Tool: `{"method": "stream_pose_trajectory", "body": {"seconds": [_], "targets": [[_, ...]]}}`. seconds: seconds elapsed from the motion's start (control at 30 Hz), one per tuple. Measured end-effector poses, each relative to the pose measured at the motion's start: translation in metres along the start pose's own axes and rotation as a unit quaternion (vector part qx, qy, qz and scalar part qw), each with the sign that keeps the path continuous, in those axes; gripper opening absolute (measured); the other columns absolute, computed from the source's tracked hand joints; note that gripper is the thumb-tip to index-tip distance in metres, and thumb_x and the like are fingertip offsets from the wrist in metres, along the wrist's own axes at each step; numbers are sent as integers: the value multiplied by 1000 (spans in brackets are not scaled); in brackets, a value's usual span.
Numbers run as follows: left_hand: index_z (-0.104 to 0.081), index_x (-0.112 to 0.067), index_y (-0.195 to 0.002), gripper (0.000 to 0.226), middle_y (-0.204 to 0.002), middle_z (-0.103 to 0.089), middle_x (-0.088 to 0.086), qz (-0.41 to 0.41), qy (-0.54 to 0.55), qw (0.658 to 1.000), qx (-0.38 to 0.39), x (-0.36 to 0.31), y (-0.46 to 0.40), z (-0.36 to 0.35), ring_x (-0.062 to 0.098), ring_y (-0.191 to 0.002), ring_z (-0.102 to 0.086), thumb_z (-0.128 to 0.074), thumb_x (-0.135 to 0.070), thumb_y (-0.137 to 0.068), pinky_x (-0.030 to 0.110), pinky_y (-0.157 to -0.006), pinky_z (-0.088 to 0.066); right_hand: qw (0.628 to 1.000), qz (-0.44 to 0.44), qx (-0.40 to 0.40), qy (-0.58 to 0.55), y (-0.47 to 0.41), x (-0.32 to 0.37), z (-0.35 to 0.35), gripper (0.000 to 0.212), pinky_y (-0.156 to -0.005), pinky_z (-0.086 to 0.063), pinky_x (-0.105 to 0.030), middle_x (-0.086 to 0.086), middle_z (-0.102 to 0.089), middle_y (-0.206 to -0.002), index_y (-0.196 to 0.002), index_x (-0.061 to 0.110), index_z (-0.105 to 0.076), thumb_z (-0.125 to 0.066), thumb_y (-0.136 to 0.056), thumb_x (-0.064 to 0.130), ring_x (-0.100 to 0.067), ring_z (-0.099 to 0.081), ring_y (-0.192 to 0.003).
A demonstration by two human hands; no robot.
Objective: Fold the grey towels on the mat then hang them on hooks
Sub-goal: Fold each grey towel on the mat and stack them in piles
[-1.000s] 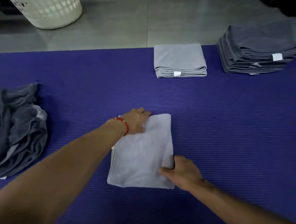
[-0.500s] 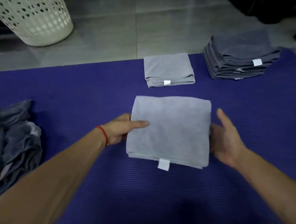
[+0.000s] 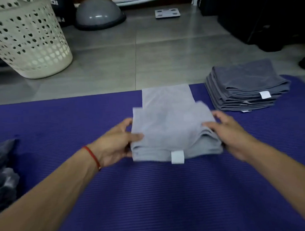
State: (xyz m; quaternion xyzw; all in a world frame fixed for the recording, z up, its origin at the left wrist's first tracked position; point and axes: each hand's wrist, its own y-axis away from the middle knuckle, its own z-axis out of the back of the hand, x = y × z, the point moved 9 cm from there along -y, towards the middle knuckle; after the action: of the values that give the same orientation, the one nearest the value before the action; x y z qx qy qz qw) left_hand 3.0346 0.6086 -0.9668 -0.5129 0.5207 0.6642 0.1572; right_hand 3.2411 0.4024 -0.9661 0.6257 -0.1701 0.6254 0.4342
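nearby — laundry basket [image 3: 26, 44], dark towel stack [image 3: 244, 88]

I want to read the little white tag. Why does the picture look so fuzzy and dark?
Head view: the folded towel and its white tag are smeared by motion blur, so no print is readable; the light is dim, the mat darkens toward the bottom; the wide lens bends the basket sideways.

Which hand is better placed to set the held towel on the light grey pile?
Neither alone: left hand and right hand grip opposite sides of the folded towel, which is just in front of the light grey pile. If only one, marginally the right.
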Motion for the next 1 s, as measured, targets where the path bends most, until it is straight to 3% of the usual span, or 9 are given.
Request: {"method": "stream_pose_trajectory", "body": {"seconds": [0.17,0.3,0.37,0.53,0.63,0.77,0.87,0.93,1.0], "targets": [[-51,-23,-137,40,-110,-73,13,-129,18,982,-134,-79,-87,17,27,-91,-70,-59,-10,-100,48,-79,-59,995,71,-67,-17,-112,62,17,14,-91,-59,-44,-2,-75,-110,-108,25,-66,-66,-95,31,-23,-72,-99],[-46,-19,-123,31,-113,-67,20,-42,-240,948,-203,-37,-142,35,29,-82,-68,-62,-23,-97,47,-72,-62,984,-46,-61,161,-157,5,11,48,-70,-62,-44,-17,-66,-120,-122,9,-58,-53,-98,50,-32,-69,-91],[-40,-18,-121,33,-111,-66,18,12,-400,902,-159,8,-135,32,33,-87,-70,-60,-20,-95,40,-72,-60,944,-72,-101,306,-143,-27,16,64,-78,-57,-46,-24,-60,-125,-132,2,-48,-45,-96,54,-40,-65,-102],[-52,-21,-133,49,-124,-54,-3,-150,-500,840,-149,83,-30,49,21,-116,-56,-55,-14,-84,33,-100,-47,822,111,-79,552,-57,-63,-11,37,-77,-51,-39,-10,-52,-124,-131,14,-46,-50,-102,35,-28,-56,-105],[-58,-24,-125,53,-128,-53,-5,-201,-592,751,-213,113,47,96,21,-111,-57,-50,-24,-73,40,-86,-54,779,189,28,597,-12,-78,-48,36,-89,-50,-34,2,-47,-127,-135,21,-50,-47,-102,36,-17,-52,-111],[-61,-21,-123,60,-146,-46,10,-96,-663,660,-340,138,127,194,40,-127,-49,-64,-26,-64,63,-92,-43,730,252,244,587,53,-66,-137,39,-102,-41,-20,16,-27,-138,-145,32,-37,-38,-107,41,1,-40,-122],[-61,-16,-133,65,-155,-37,19,-11,-679,596,-429,125,172,265,47,-143,-30,-79,-23,-70,73,-109,-14,680,288,341,581,99,-34,-205,34,-75,-33,-6,25,-22,-134,-141,40,-35,-32,-108,46,18,-35,-98],[-49,-21,-145,66,-162,-25,19,50,-657,584,-475,117,195,315,49,-148,-15,-71,-34,-85,72,-112,1,655,304,362,589,120,-17,-240,32,-66,-31,-7,29,-25,-131,-138,42,-37,-30,-107,49,18,-36,-90],[-27,-31,-155,63,-165,-13,16,144,-614,608,-482,127,206,364,49,-148,-11,-49,-47,-99,72,-114,-5,642,317,366,594,134,-4,-267,32,-65,-34,-9,28,-29,-127,-134,44,-38,-27,-106,52,13,-41,-86]]}}
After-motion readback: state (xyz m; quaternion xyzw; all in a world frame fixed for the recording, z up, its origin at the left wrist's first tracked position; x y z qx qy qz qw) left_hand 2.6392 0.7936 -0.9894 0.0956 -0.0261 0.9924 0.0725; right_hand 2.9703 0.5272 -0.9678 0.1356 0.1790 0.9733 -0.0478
